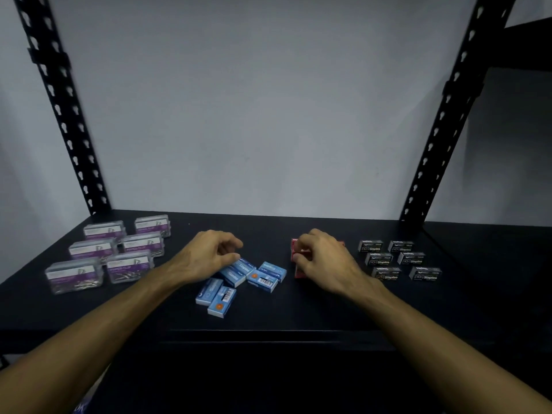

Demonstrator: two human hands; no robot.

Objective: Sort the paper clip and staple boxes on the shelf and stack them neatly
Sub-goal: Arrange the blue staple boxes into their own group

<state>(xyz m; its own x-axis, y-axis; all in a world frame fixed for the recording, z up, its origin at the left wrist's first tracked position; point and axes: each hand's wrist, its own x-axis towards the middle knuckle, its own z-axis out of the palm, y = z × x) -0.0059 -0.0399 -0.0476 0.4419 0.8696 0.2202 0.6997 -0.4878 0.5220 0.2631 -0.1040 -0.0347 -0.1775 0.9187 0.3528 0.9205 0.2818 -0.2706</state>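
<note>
1. Sorting looks largely done: clear paper clip boxes (pixel 101 255) sit grouped at the shelf's (pixel 328 309) left, black staple boxes (pixel 398 261) at its right
2. Blue staple boxes (pixel 242 279) lie jumbled mid-shelf; nothing looks stacked yet
3. Left hand (pixel 206 253) hovers over them, fingers curled, apparently empty
4. Right hand (pixel 321 258) grips the red boxes (pixel 295 252)
</note>
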